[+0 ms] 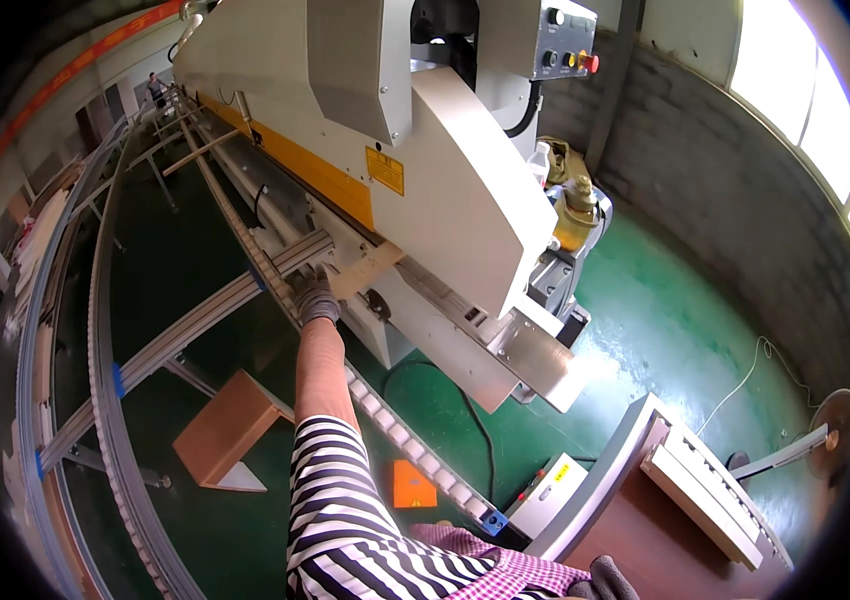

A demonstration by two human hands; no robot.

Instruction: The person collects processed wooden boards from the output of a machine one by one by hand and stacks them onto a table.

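My left hand (317, 298), in a grey glove, reaches forward and grips the near end of a light brown board (365, 268). The board lies at the lower edge of a large white machine (460, 190) with a yellow strip, beside a roller rail (390, 430). My right hand (610, 582), also gloved, is at the bottom edge, partly cut off, its fingers curled; what they hold, if anything, is hidden.
Long rails (105, 330) run along the left toward a distant person (156, 88). A folded brown panel (230, 420) is below left. An orange box (414, 483), a grey control box (550, 495), cables and a curved table (605, 535) are at lower right.
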